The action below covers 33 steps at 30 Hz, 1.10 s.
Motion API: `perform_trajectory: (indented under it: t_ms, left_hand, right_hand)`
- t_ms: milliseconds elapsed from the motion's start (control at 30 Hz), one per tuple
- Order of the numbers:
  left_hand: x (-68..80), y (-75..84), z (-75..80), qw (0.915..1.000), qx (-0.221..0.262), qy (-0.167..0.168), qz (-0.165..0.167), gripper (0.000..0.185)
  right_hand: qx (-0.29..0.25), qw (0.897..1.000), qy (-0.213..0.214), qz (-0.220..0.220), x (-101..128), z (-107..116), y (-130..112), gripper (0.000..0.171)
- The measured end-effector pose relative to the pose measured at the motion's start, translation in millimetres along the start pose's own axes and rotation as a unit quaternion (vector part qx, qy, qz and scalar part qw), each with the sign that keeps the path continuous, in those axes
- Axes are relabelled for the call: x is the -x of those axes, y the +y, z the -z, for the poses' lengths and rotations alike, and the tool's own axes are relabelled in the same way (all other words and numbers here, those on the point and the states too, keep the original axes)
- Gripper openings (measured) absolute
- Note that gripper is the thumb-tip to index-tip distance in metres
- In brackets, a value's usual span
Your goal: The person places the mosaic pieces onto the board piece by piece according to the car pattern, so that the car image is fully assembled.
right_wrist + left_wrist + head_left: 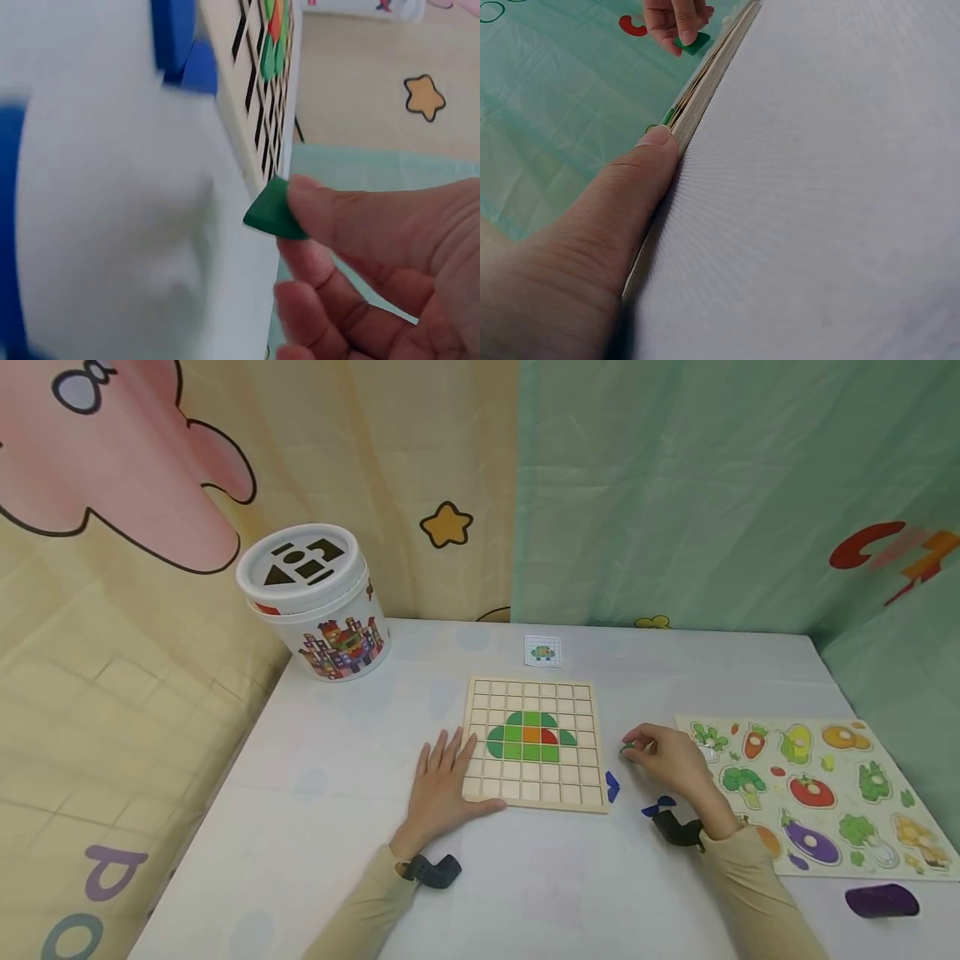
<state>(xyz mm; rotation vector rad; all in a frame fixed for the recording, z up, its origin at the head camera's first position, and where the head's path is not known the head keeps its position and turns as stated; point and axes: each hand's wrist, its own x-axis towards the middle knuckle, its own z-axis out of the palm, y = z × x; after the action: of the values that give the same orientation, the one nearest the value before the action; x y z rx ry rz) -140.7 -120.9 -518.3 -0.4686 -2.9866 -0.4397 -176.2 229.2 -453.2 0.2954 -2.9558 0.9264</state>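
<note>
Right hand (667,762): thumb and fingers pinching a small green wedge-shaped piece (271,211), one corner sticking out past the fingertips. We put that piece just off the right edge of the pale wooden grid board (495,783), apart from it in the head view.

Key relation, we judge: the bare cell (568,754) under the green piece at the figure's right end (567,738) lies to the left of the grip, about level with it, across the board's raised rim. Right hand is clearly nearer. No obvious long axis on the wedge, so we'd say its curved side matters most; we can't tell which way that faces. A wrong turn could leave it sitting proud.

Left hand (442,793): fingers straight and spread at the board's left edge, thumb along the near edge, gripping nothing that we see; probably steadying it. Blue angular piece (612,787) sits by the board's right edge, more blue pieces (660,806) near the right wrist.
</note>
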Motion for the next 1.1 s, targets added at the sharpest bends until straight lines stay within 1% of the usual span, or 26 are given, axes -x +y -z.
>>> perform_trajectory:
  t_ms: [67,167,267,400,500,633,833,1100]
  left_hand:
    - [-0.4,-0.2,-0.6,1.0,0.0,0.0,0.0,0.112]
    - [-1.2,-0.5,-1.3,1.0,-0.001,-0.002,0.0,0.112]
    - [-1.7,-0.6,-1.6,1.0,-0.003,-0.002,-0.001,0.112]
    - [-1.6,-0.4,-1.5,1.0,-0.003,-0.002,-0.001,0.112]
    - [-1.5,-0.2,-1.3,1.0,-0.001,-0.002,0.001,0.112]
    - [-1.2,0.0,-0.9,1.0,-0.002,-0.007,0.003,0.112]
    - [-1.1,1.1,1.8,0.9999,-0.012,-0.01,0.002,0.112]
    - [-0.6,1.2,2.4,0.9999,-0.01,-0.012,0.003,0.112]
  right_hand:
    - [-0.021,1.0,0.005,0.007,-3,-5,-4,0.012]
    - [-0.054,0.999,-0.006,0.007,-9,-10,-11,0.012]
    - [-0.085,0.996,-0.029,0.005,-13,-16,-18,0.01]
    - [-0.112,0.992,-0.058,0.003,-17,-23,-25,0.008]
    - [-0.118,0.99,-0.071,0.006,-20,-28,-29,0.008]
    - [-0.116,0.99,-0.074,0.012,-22,-35,-32,0.008]
    - [-0.122,0.99,-0.075,-0.001,-25,-41,-34,0.008]
    - [-0.111,0.991,-0.076,-0.015,-30,-43,-36,0.008]
